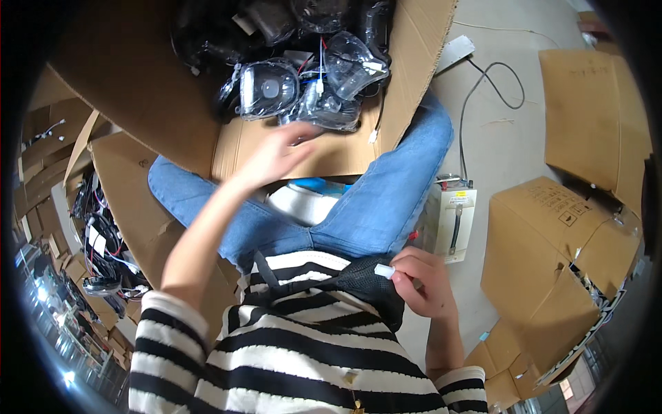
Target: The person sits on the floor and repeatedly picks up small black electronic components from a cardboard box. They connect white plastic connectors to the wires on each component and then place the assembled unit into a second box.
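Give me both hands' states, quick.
Left hand: open, blurred, by the plastic-wrapped lamps; contact can't be told.
Right hand: closed on a small white piece.

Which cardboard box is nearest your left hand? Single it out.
The large open box in front of me, holding plastic-wrapped parts; my left hand is at its near side, while other boxes stand off to either side.

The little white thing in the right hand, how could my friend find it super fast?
Find the black-and-white striped top, then the black mesh pouch near the waist. Beside the pouch, the right hand pinches a small white piece. It's short, stubby and pale, while the mesh right beside it is dark.
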Tool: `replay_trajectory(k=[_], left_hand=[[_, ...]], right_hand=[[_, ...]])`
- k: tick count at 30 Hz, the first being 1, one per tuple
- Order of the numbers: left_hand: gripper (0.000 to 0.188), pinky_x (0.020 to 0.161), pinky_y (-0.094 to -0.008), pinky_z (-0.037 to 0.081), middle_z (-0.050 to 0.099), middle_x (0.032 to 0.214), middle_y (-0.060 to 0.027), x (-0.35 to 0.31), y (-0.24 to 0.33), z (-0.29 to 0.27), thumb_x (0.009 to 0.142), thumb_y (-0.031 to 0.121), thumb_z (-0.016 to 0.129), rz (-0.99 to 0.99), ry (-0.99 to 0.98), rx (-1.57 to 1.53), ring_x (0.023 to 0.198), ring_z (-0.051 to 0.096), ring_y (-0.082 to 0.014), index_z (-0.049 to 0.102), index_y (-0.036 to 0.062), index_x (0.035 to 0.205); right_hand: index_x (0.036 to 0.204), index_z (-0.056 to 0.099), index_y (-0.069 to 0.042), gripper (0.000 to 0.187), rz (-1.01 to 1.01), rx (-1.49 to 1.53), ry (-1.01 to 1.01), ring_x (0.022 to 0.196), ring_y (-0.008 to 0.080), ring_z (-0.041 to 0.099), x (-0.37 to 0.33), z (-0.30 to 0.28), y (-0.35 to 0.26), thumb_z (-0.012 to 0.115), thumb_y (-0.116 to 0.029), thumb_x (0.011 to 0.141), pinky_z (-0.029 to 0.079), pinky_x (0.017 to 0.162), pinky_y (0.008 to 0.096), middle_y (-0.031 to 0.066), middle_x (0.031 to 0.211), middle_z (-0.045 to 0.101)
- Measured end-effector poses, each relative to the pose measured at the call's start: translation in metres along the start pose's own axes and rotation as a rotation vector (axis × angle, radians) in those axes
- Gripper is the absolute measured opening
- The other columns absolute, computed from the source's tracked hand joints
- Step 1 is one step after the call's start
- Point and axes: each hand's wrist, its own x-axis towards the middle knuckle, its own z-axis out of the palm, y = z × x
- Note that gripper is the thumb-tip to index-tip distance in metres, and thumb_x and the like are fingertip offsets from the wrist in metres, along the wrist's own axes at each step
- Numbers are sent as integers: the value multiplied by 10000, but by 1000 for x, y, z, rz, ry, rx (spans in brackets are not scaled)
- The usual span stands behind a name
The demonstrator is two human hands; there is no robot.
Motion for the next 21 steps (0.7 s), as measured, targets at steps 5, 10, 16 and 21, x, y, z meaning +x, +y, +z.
replay_trajectory(k=[5,10,16,21], left_hand=[[482,888,-336,369,488,1108,-215,123,-34,123,732,179,504,-275,82,-260,1038,472,-311,405,-4,1165],[422,737,-318,453,600,859,-181,154,-57,158,735,171,489,-533,80,-390,779,596,-268,450,-10,1114],[300,564,-283,473,604,671,-107,113,12,86,803,115,435,-368,187,-406,529,590,-162,477,39,1090],[243,500,-187,441,557,718,-52,78,20,22,863,55,377,-229,83,-688,550,542,-100,473,10,1082]], right_hand=[[731,519,-3,37,118,56,69,564,236,502,-6,-6,8,527,-1,695,396,513,289,112,660,517],[731,521,-1,31,153,79,81,565,233,506,0,-14,15,525,-5,700,398,514,286,113,665,523],[722,522,-1,28,175,75,86,554,228,499,11,-17,21,520,2,695,393,503,286,106,659,523],[713,518,-5,35,76,13,44,555,231,495,22,-11,11,523,8,681,391,500,291,100,651,516]])
